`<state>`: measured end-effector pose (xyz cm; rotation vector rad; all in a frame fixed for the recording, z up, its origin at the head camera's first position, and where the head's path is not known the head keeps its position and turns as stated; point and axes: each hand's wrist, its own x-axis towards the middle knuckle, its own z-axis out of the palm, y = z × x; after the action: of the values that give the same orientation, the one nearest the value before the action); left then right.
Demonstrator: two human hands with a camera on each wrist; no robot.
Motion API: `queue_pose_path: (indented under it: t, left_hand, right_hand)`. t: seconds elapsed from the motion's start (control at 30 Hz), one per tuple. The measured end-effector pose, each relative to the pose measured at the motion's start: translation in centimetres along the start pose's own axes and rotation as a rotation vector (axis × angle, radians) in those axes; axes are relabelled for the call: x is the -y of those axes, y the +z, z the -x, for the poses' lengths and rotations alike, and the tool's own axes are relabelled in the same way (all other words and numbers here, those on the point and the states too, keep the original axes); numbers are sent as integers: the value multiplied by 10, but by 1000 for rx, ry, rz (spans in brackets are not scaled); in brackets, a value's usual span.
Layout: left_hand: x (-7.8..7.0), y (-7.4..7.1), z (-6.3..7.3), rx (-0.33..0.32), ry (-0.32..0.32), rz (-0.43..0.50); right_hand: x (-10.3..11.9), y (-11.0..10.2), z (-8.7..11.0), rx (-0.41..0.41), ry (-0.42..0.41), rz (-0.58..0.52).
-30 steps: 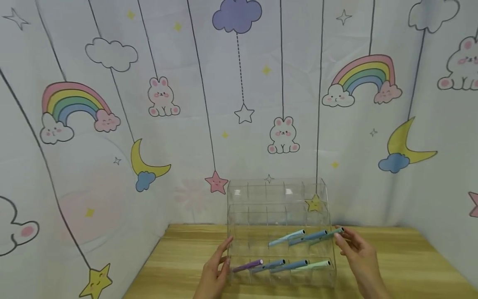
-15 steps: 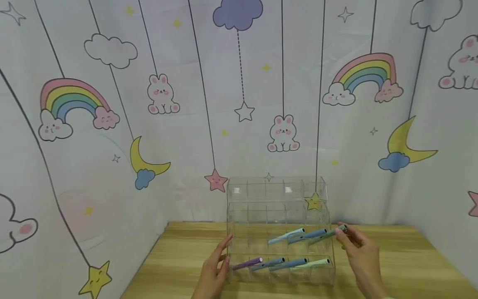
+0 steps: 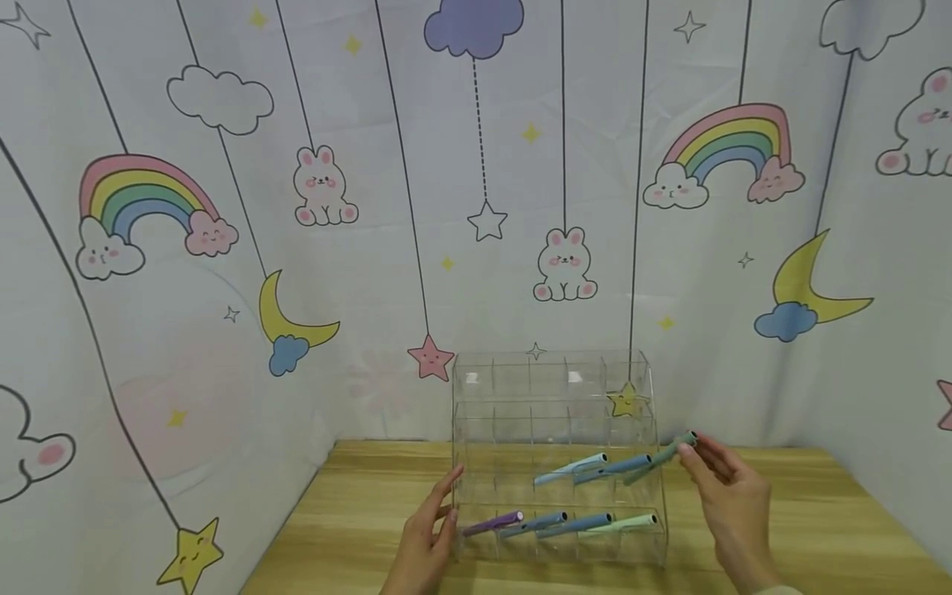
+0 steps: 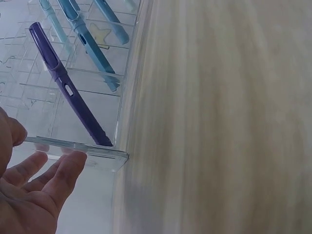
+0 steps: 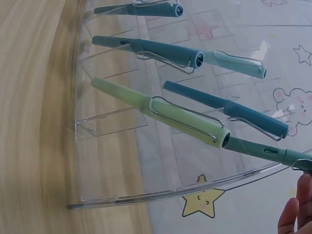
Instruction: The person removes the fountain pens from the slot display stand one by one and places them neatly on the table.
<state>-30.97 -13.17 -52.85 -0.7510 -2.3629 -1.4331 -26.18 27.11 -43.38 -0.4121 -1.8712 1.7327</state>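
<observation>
A clear acrylic tiered pen rack (image 3: pixel 476 426) stands on the table. My left hand (image 3: pixel 427 533) touches its left side with extended fingers (image 4: pixel 70 168), beside a purple pen (image 4: pixel 75 100) in the lowest tier. My right hand (image 3: pixel 732 496) pinches the capped end of a dark green pen (image 3: pixel 662 459) at the rack's right side. This pen slants, its lower end still over the middle tier. A blue pen (image 3: pixel 621 468) and a light blue pen (image 3: pixel 568 468) lie to its left in that tier. Part of the right hand is outside the right wrist view.
Two blue pens (image 3: pixel 576 525) and a pale green pen (image 5: pixel 161 114) lie beside the purple one in the lowest tier. Behind the wooden table (image 3: pixel 349 496) hangs a white curtain (image 3: pixel 402 264) printed with rainbows, rabbits and stars.
My right hand has moved up and to the right, drawing the dark green pen partly out of its compartment. The left hand stays at the rack's side.
</observation>
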Motion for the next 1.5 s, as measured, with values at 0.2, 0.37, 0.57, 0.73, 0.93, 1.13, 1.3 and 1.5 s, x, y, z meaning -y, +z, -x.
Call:
queue_pose_path:
  t: [0.2,0.37,0.57,0.73,0.93,1.13,1.3,1.5]
  left_hand:
    - [0,0,0,-1,-1,6]
    - [1,0,0,-2,-1,10]
    - [2,0,0,2,-1,9]
    - [1,0,-2,-15,4,4]
    - [1,-1,-2,-3,-10,-15]
    - [-2,1,1,-6,-15,-3]
    - [-4,2,-1,-29,-9,16]
    - [-3,1,0,-33,-27,34]
  right_hand:
    - [8,-3,-1,-33,-53,-32]
    - [14,-4,-1,-65,-105,-68]
    - [20,-8,-3,-86,-129,-138]
    - [23,-13,-6,-107,-177,-246]
    - [25,-20,-10,-107,-163,-284]
    - [27,-28,-10,-103,-119,-286]
    - [27,-30,-12,-103,-134,-293]
    - [23,-30,-15,-101,-141,-266]
